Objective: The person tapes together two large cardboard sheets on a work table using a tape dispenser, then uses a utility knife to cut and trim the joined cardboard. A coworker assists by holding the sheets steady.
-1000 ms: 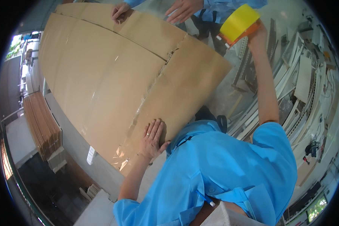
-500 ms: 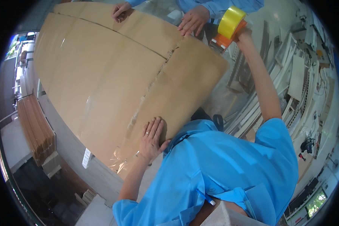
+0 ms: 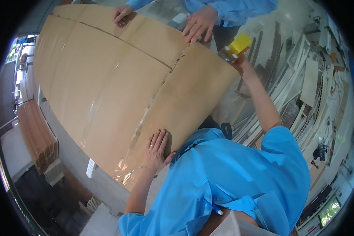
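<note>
A large brown cardboard package (image 3: 118,82) lies before me, with strips of clear tape and a ragged seam across it. My left hand (image 3: 157,151) rests flat on its near part, fingers stretched out, a ring on one finger. Out at the package's right edge, my right hand (image 3: 242,63) grips a tape dispenser (image 3: 239,45) with a yellow roll. Its cutting end is beside the cardboard corner; whether it touches cannot be told.
Across the package, another person's hands, one near the far edge (image 3: 122,16) and one on the corner (image 3: 200,24), touch the cardboard. A stack of brown sheets (image 3: 37,133) stands at left. Long white strips (image 3: 287,94) lie piled on the right.
My right hand has brought the tape dispenser down and slightly left, turning it toward the cardboard's edge. My left hand stays nearly in place. The other person's hand at the corner has shifted slightly.
</note>
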Tool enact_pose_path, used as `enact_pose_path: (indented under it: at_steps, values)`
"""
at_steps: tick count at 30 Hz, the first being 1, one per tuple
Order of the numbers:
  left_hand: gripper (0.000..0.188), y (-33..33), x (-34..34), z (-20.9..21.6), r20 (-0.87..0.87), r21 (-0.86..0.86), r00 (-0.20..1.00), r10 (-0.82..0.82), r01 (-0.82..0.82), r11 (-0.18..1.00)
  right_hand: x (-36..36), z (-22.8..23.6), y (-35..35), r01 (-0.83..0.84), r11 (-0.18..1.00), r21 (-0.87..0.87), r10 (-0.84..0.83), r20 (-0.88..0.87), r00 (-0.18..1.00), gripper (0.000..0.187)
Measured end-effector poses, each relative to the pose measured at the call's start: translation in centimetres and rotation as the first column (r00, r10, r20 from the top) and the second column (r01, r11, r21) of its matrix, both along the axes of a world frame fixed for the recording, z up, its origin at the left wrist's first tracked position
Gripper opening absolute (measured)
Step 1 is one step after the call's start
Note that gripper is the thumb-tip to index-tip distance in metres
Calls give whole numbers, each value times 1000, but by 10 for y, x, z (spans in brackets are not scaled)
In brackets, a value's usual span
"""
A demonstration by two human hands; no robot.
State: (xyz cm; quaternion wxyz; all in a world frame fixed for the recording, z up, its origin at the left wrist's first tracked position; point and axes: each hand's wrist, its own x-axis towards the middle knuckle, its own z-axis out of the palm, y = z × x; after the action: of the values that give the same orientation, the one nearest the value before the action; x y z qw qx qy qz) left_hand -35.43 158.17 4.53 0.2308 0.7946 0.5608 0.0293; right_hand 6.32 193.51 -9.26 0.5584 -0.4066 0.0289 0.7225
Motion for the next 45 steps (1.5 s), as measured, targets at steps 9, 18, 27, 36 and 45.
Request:
enact_pose_path:
  at_steps: [9, 18, 27, 36, 45]
  values:
    - [83, 5, 1, 14, -7, -60, 1000, -3, 2, 998, 5, 39, -4, -204, 724, 659, 250, 24, 968, 53]
    - [68, 19, 41, 28, 695, -445, 453, 558, -340, 829, -26, 140, -103, 98, 847, 523, -206, 152, 967, 38]
    - [66, -27, -42, 54, 433, -839, 52, 900, 389, 381, -224, 206, -315, -666, 167, 727, -483, 650, 587, 53]
    - [51, -142, -150, 29, 289, -945, 235, 928, 225, 237, -320, 213, -469, -830, -69, 554, -558, 668, 492, 59]
    - [52, -205, -153, 20, 364, -848, 146, 920, 461, 262, -323, 228, -552, -852, -158, 498, -471, 721, 509, 45]
